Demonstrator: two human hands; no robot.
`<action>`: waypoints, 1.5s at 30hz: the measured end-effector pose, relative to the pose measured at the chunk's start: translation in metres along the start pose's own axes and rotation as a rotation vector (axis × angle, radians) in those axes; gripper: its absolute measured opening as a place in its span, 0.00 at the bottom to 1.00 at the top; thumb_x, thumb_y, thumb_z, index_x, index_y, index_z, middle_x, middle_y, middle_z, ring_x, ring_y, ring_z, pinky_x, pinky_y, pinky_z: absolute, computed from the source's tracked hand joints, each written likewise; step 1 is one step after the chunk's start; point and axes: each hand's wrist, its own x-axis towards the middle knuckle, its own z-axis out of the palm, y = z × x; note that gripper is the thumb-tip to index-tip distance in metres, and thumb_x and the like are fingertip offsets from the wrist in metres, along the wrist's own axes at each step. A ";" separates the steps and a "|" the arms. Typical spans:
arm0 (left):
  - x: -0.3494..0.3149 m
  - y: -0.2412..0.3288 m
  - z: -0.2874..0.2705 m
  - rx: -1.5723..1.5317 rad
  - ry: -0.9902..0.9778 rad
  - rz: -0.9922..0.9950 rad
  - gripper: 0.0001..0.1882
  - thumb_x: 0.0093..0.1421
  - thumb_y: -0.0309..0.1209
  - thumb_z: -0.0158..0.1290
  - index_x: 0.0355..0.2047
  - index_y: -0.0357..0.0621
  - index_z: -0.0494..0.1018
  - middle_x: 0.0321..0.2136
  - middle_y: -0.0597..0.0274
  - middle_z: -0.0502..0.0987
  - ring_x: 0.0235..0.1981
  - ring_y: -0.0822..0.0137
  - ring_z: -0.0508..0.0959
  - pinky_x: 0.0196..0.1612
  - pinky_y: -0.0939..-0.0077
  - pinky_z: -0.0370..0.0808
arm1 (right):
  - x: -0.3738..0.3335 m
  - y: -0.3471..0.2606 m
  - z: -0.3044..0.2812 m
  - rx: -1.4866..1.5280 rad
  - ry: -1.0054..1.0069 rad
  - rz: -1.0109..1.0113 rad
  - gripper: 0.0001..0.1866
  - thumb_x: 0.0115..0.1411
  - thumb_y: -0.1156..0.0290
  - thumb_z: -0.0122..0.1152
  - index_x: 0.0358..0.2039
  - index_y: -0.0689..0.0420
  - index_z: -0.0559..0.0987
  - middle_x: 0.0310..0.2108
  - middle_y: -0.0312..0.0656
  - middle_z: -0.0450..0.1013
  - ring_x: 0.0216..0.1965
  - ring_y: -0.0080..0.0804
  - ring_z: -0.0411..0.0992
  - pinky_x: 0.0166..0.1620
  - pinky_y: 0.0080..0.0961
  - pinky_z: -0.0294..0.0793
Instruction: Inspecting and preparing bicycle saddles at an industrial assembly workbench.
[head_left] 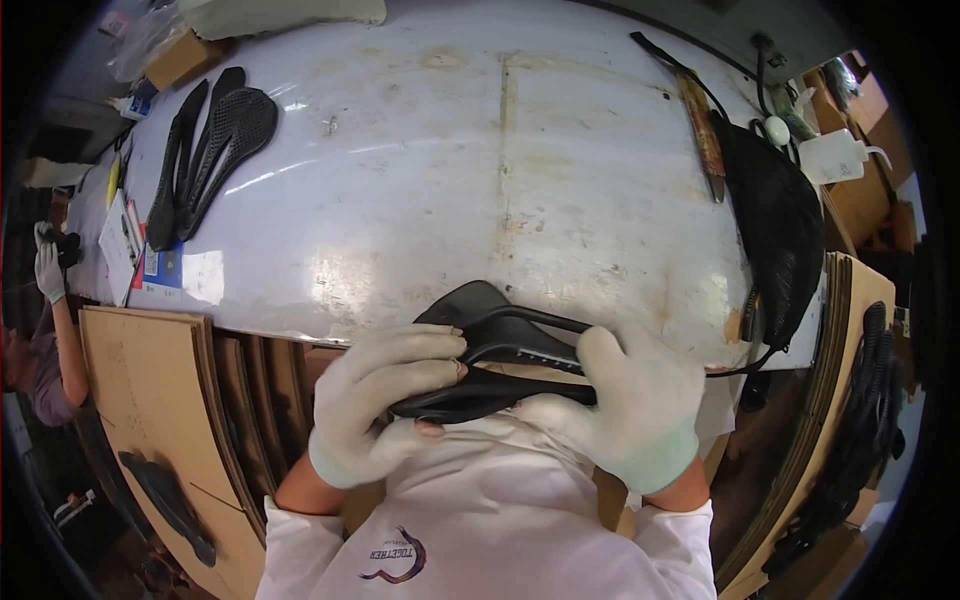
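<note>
A black bicycle saddle, seen partly edge-on, is held between my two white-gloved hands in front of my body, at the near edge of the table. My left hand grips its left end, fingers on the upper side and the thumb below; bare fingertips stick out of the glove. At the other end my right hand is closed on the saddle, thumb on top. A row of light marks shows along the inner edge of its gap. The right fingers are mostly hidden beneath.
Several black saddles lie at the table's far left, by a blue printed sheet. A black bag, a wooden-handled tool and a white squeeze bottle are on the right. Cardboard sheets stand below. Another person's gloved hand shows far left.
</note>
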 end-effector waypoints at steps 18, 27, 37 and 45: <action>-0.016 0.007 0.007 -0.389 0.216 -0.216 0.12 0.47 0.18 0.59 0.34 0.32 0.80 0.38 0.47 0.84 0.47 0.47 0.82 0.58 0.52 0.77 | 0.004 -0.038 -0.018 -0.219 -0.093 0.109 0.41 0.42 0.25 0.71 0.30 0.56 0.79 0.27 0.41 0.71 0.22 0.41 0.72 0.25 0.35 0.70; -0.007 0.013 0.003 -0.219 0.166 -0.172 0.18 0.44 0.22 0.72 0.36 0.30 0.82 0.43 0.43 0.84 0.51 0.45 0.84 0.56 0.55 0.80 | 0.010 -0.042 -0.019 -0.252 -0.073 0.121 0.41 0.43 0.23 0.69 0.29 0.54 0.77 0.24 0.38 0.69 0.20 0.36 0.70 0.23 0.32 0.69; -0.010 0.025 0.002 -0.183 0.180 -0.346 0.11 0.48 0.20 0.65 0.34 0.32 0.81 0.46 0.39 0.84 0.46 0.53 0.85 0.51 0.67 0.80 | 0.008 -0.040 -0.013 -0.217 0.004 0.047 0.37 0.49 0.25 0.65 0.29 0.51 0.77 0.21 0.36 0.62 0.17 0.32 0.63 0.21 0.33 0.61; -0.009 0.010 0.002 -0.415 0.118 -0.234 0.20 0.46 0.28 0.71 0.40 0.32 0.82 0.50 0.35 0.82 0.48 0.52 0.85 0.54 0.63 0.79 | 0.009 -0.039 -0.022 -0.203 -0.001 0.068 0.36 0.50 0.27 0.66 0.31 0.51 0.77 0.21 0.35 0.62 0.18 0.32 0.65 0.22 0.34 0.63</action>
